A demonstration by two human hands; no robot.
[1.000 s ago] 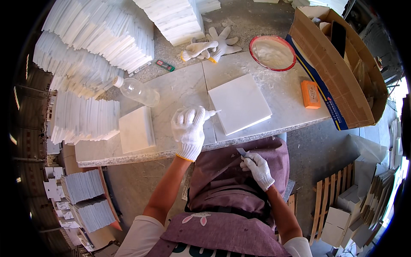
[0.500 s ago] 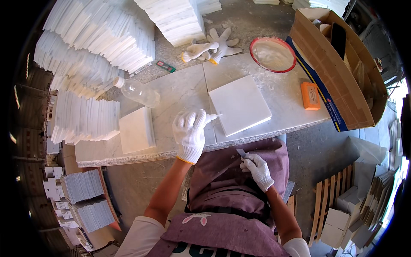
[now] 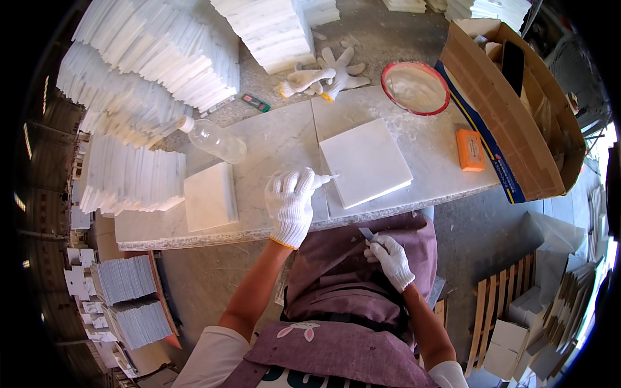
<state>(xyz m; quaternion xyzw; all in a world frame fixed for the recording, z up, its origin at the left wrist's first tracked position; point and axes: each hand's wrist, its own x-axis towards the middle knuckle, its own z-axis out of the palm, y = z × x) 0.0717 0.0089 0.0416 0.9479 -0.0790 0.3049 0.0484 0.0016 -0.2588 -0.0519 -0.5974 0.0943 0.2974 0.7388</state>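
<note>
My left hand [image 3: 288,205], in a white knitted glove, is closed around a small white nozzle bottle [image 3: 321,180]. Its thin tip points right, at the left edge of a square white tile [image 3: 367,161] on the worktop; whether it touches cannot be told. Most of the bottle is hidden in the fist. Lower right, over my apron-covered lap, my gloved right hand [image 3: 392,262] pinches a small flat metal blade [image 3: 367,233] pointing up and left. A second tile edge shows beneath the white tile, so at least two seem stacked.
Left of my left hand stand a small tile stack [image 3: 211,197], a clear plastic bottle [image 3: 218,142] and tall tile stacks [image 3: 132,171]. Behind lie spare gloves [image 3: 343,70] and a green-red tool [image 3: 255,103]. To the right are a red-rimmed dish [image 3: 446,103], an orange box [image 3: 471,150] and a cardboard box [image 3: 511,123].
The whole view has shifted slightly, moving the tabletop things a little right and down. Both hands keep their holds and hardly move.
</note>
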